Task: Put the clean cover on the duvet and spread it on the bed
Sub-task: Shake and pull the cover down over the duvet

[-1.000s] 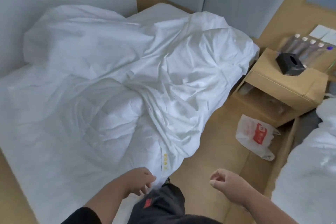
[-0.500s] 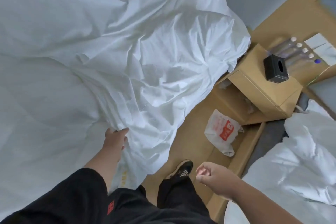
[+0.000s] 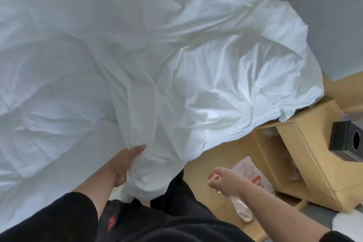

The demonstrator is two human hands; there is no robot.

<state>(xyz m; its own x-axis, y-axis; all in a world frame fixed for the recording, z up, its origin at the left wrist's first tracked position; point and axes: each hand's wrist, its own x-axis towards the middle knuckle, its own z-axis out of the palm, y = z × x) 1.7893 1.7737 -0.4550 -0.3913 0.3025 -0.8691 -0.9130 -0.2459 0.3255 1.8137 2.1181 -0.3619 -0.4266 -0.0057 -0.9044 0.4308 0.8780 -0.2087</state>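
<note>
A crumpled white duvet cover (image 3: 225, 76) lies across the right side of the bed and hangs over its edge. The thicker white duvet (image 3: 51, 76) fills the left part of the bed. My left hand (image 3: 125, 163) grips a bunched fold of the cover at the near edge of the bed. My right hand (image 3: 224, 180) hovers over the floor to the right, fingers loosely curled, holding nothing.
A wooden nightstand (image 3: 306, 155) stands right of the bed with a black tissue box (image 3: 347, 141) on top. A white plastic bag with red print (image 3: 253, 180) lies on the wooden floor. Grey wall panels (image 3: 334, 25) rise behind. My dark trousers (image 3: 167, 218) fill the bottom.
The view has dropped closer to the bed. My left hand went from the cover's lower edge onto the cover and now grips a fold of it. My right hand stayed empty.
</note>
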